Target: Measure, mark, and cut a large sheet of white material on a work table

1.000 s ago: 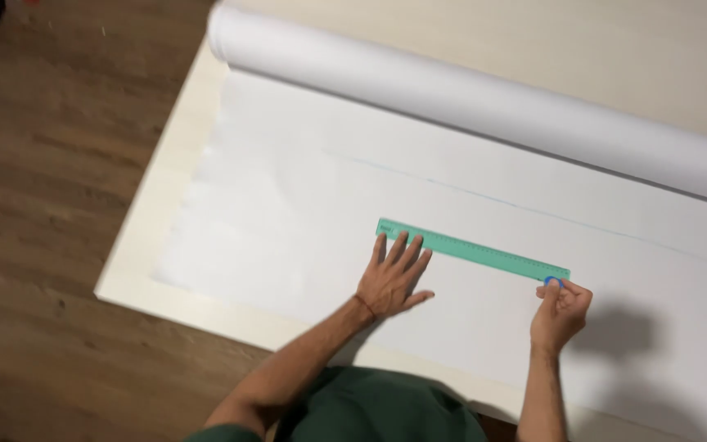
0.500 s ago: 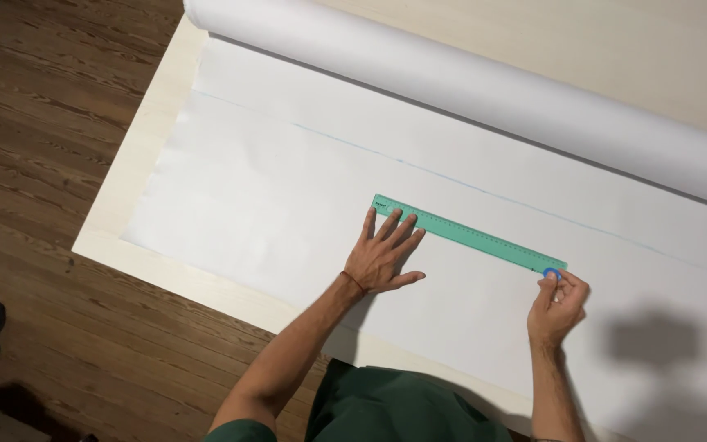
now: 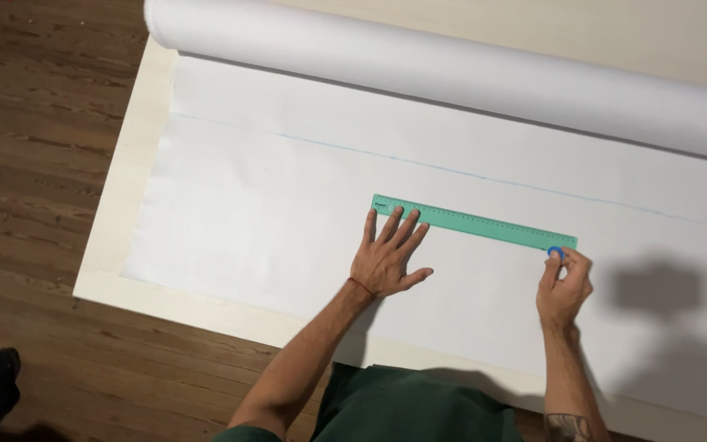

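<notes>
Pressing flat with spread fingers, the left hand (image 3: 386, 260) pins the green ruler (image 3: 475, 222) on white fabric (image 3: 288, 180). The right hand (image 3: 565, 286) pinches a blue marker (image 3: 555, 251) at the ruler's right end. Its long axis slants down rightward.

Flat green ruler (image 3: 475, 222) on white fabric (image 3: 288, 188)

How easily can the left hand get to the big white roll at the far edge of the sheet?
Probably yes. The left hand lies flat, fingertips on the green ruler, and only bare white sheet lies between it and the roll. It looks like a long stretch, though.
</notes>
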